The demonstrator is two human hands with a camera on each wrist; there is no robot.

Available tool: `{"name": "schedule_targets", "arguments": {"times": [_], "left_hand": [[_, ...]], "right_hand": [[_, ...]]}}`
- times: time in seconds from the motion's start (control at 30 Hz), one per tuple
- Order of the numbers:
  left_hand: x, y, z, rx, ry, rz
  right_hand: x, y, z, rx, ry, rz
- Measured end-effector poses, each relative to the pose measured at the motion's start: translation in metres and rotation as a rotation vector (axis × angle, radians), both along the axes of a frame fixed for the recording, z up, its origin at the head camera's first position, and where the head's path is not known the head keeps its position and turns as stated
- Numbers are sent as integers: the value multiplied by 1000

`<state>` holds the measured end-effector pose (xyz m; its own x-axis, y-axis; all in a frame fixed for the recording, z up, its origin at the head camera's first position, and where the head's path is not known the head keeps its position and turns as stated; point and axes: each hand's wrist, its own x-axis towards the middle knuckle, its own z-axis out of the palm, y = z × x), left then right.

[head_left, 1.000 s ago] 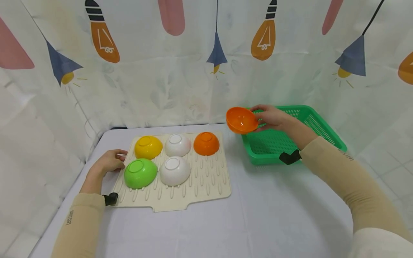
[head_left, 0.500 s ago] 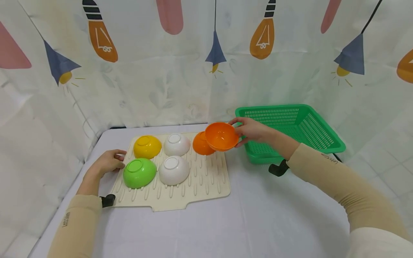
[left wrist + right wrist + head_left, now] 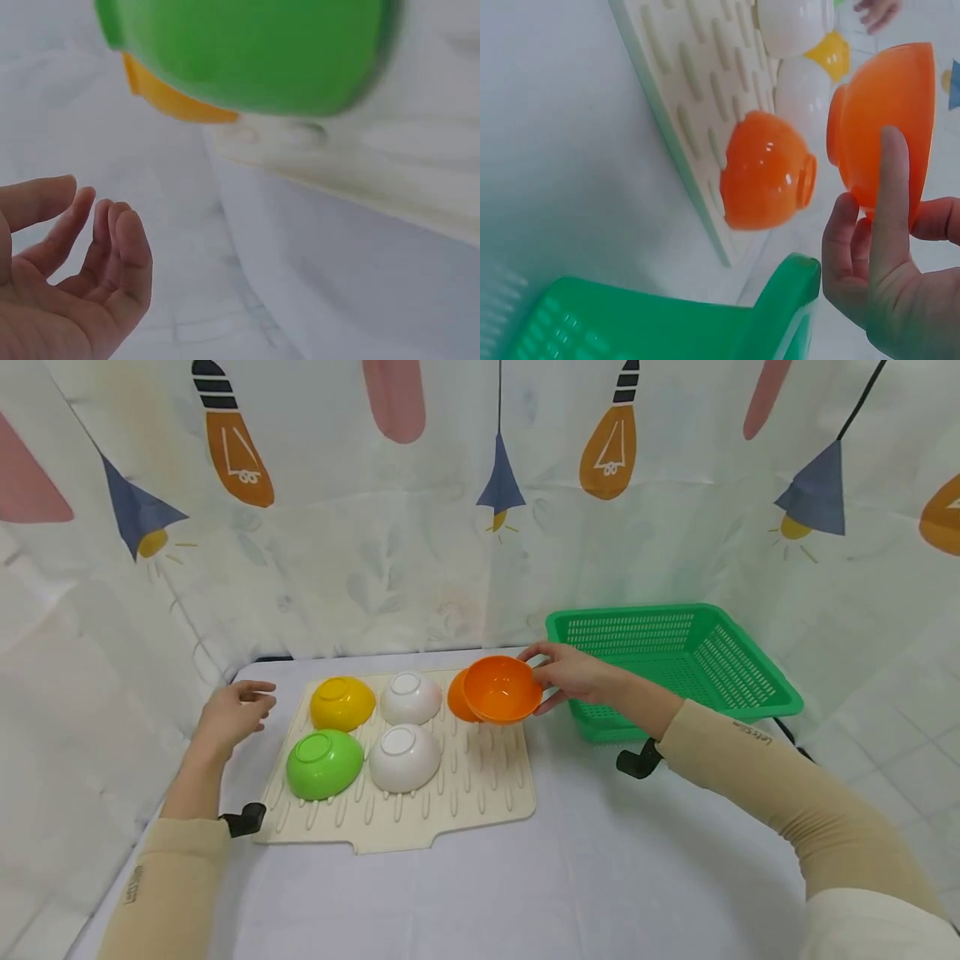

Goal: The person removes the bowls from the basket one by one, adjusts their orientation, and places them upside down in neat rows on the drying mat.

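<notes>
My right hand (image 3: pixel 573 675) pinches the rim of an orange bowl (image 3: pixel 502 690), whose hollow side faces up toward the head camera. This bowl overlaps a second orange bowl (image 3: pixel 766 171) that sits upside down on the cream drying mat (image 3: pixel 480 793). Also upside down on the mat are a yellow bowl (image 3: pixel 342 702), a green bowl (image 3: pixel 324 765) and two white bowls, one at the back (image 3: pixel 410 697) and one in front (image 3: pixel 405 758). Off the mat's left edge, my left hand (image 3: pixel 234 714) is raised with loosely bent fingers and holds nothing.
A green perforated basket (image 3: pixel 780 697) stands at the back right of the table, close to my right forearm. White cloth (image 3: pixel 510 893) covers the table. A patterned curtain (image 3: pixel 435 543) hangs right behind the table's back edge.
My right hand has carried the orange bowl left from over the basket to above the mat. My left hand has come off the mat's left edge and moved up and left.
</notes>
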<state>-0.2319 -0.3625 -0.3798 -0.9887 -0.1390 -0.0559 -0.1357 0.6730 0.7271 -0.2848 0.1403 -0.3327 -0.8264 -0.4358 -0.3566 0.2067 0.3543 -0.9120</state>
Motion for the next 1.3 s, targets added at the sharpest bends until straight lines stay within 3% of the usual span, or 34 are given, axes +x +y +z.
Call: {"name": "schedule_targets", "arguments": {"times": [0.2, 0.37, 0.53, 0.67, 0.8, 1.0, 1.3], "left_hand": [[5, 56, 34, 88, 128, -21], [12, 108, 43, 190, 110, -167], [13, 155, 35, 362, 6, -320], [12, 184, 23, 521, -103, -372], [11, 205, 13, 679, -207, -382], [8, 222, 2, 859, -323, -406], [3, 223, -5, 974, -367, -394]], "right_hand": [[2, -4, -4, -13, 2, 2], [6, -10, -6, -10, -5, 14], [12, -14, -9, -10, -14, 25], [14, -15, -12, -15, -27, 23], [15, -16, -16, -16, -42, 14], [17, -17, -20, -41, -40, 20], [18, -15, -20, -63, -37, 12]]}}
